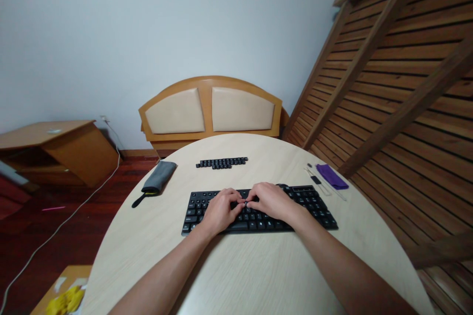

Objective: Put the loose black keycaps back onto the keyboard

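Observation:
A black keyboard [236,226] lies on the round pale table. Over its middle, my left hand [220,209] and my right hand [271,201] meet with bent fingers, their fingertips almost touching. A small dark keycap [245,202] shows between the fingertips, and both hands are closed about it. Whether it is seated on the board or lifted cannot be made out. The hands cover part of the upper rows of keys. Beyond the keyboard, several loose black keycaps [221,163] are lined up in rows.
A grey pouch [161,177] lies at the table's left. On the right are a purple cloth [331,177] and several thin tools [320,184]. Behind stands a padded headboard [209,110]; wooden slats [399,83] lean at the right. A cable [70,216] crosses the floor.

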